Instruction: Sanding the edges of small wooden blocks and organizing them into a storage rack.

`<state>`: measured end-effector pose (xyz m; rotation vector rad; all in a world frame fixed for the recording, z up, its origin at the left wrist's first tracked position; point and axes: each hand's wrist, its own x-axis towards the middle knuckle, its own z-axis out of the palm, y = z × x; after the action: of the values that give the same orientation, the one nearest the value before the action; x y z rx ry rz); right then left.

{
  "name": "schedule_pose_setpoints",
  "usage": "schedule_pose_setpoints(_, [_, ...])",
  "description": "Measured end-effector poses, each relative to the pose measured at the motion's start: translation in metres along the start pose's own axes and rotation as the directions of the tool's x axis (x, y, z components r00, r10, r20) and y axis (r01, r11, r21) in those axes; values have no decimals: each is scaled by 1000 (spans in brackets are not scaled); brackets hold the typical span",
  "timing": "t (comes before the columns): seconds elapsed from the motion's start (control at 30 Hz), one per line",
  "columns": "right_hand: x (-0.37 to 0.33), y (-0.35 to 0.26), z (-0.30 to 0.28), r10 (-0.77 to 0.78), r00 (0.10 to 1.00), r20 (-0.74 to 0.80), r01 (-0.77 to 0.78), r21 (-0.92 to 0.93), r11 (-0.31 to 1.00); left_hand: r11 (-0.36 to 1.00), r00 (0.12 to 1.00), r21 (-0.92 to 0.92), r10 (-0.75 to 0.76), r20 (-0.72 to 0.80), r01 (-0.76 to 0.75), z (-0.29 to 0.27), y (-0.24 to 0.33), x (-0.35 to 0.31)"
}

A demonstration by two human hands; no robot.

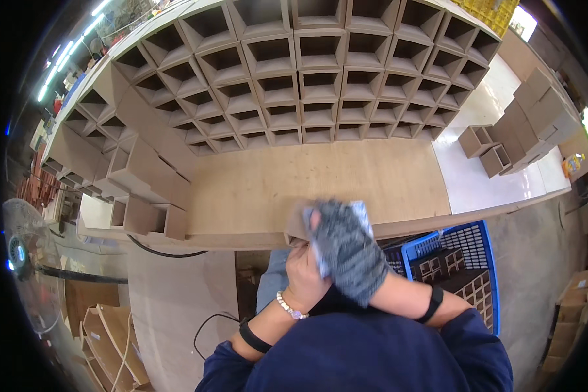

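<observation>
My left hand (307, 277), bare and wearing a beaded bracelet, grips a small brown open-ended box (295, 225) at the table's front edge. Its fingers are closed around the lower side of the box, which is mostly hidden. My right hand (349, 245) wears a dark grey knitted glove smeared by motion. Beneath its fingers and palm lies a light blue-and-white patterned sheet (362, 215), pressed against the box. Whether the sheet is cloth or paper I cannot tell.
A curved wall of stacked brown boxes (320, 78) rises behind the wooden tabletop (307, 176). More boxes stand at left (147, 176) and right (526, 124). Below, a blue plastic crate (408, 251) holds dark gridded pieces. A fan (23, 255) stands at the far left.
</observation>
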<state>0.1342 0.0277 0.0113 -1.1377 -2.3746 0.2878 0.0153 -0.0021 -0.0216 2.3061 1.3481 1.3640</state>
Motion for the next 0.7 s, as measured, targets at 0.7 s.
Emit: schedule_pose_setpoints(0.7, [20,84,14,100,986,-134,-135,-286,949,997,998,61,-52,-47,54,2,6,1])
